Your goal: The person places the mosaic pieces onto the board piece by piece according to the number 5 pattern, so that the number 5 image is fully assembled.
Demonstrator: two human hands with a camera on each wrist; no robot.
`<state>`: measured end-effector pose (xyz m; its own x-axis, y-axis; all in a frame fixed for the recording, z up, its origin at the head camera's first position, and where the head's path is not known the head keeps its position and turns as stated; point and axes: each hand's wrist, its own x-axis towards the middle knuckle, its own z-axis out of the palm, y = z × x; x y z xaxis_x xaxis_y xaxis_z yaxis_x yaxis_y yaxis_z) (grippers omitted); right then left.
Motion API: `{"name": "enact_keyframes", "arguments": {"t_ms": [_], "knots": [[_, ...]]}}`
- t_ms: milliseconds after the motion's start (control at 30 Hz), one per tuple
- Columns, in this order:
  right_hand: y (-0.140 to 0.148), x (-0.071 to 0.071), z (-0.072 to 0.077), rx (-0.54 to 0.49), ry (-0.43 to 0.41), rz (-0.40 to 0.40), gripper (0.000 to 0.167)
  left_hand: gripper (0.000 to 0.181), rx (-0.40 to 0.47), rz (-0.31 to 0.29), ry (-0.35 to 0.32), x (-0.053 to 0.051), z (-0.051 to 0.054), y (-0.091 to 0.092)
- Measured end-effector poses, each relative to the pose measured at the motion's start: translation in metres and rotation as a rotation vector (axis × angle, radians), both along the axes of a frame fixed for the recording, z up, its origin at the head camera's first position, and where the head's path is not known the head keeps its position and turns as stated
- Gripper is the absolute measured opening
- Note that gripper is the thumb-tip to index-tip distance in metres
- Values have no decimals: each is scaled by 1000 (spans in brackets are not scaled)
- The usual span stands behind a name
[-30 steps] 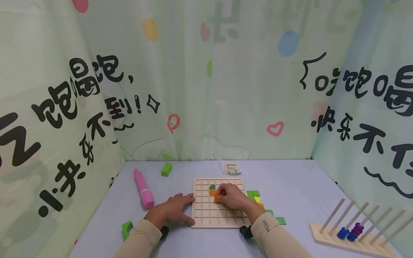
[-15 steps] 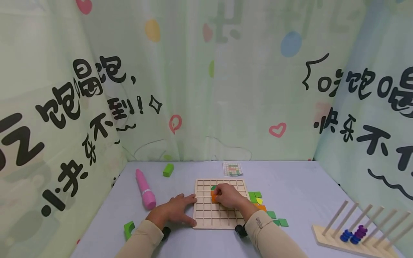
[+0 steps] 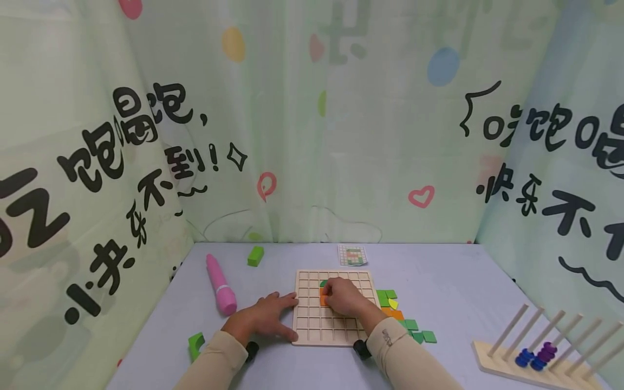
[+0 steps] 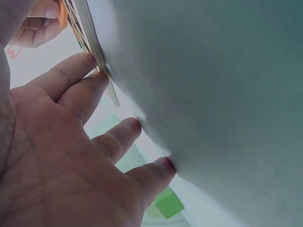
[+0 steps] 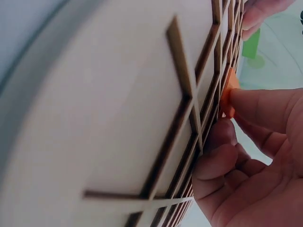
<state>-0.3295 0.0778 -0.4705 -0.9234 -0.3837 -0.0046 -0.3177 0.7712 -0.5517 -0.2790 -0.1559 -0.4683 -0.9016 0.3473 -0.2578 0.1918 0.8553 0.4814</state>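
Observation:
A wooden grid board [image 3: 307, 319] lies on the table in the middle of the head view. My left hand [image 3: 265, 316] is spread at its left side, with fingertips touching the edge; the left wrist view shows those fingers [image 4: 83, 97] fairly straight. Over the board's upper middle, my right hand [image 3: 347, 297] pinches an orange tile [image 5: 229, 94] between thumb and fingers, down at the grid. Some orange [image 3: 323, 298] shows beside the fingertips in the head view, below a green tile [image 3: 323, 283] partly covered by the hand. How deep the held tile sits in its cell is hidden.
Loose green, yellow and orange tiles [image 3: 410, 325] lie right of the board. A printed pattern card [image 3: 352, 255] is behind it. Leftward are a pink bottle-shaped object [image 3: 221, 285], a green block [image 3: 255, 256] and a green arch block [image 3: 196, 345]. A peg stand [image 3: 492, 357] occupies the right front.
My right hand has shifted slightly left with the orange tile, bringing it below the other orange tile. My left hand stays at the board's edge. The head view has shifted slightly.

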Motion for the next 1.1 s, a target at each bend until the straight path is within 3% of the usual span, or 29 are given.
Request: {"name": "enact_keyframes", "arguments": {"t_ms": [233, 500, 767, 1100], "knots": [[2, 2, 0, 34, 34, 2, 9, 87, 2, -9, 2, 0, 3, 4], [24, 6, 1, -67, 24, 22, 8, 85, -14, 0, 13, 0, 2, 7], [58, 14, 2, -147, -34, -84, 7, 86, -29, 27, 2, -1, 0, 8], [106, 21, 6, -151, -92, -143, 9, 86, -17, 17, -3, 0, 1, 3]]}}
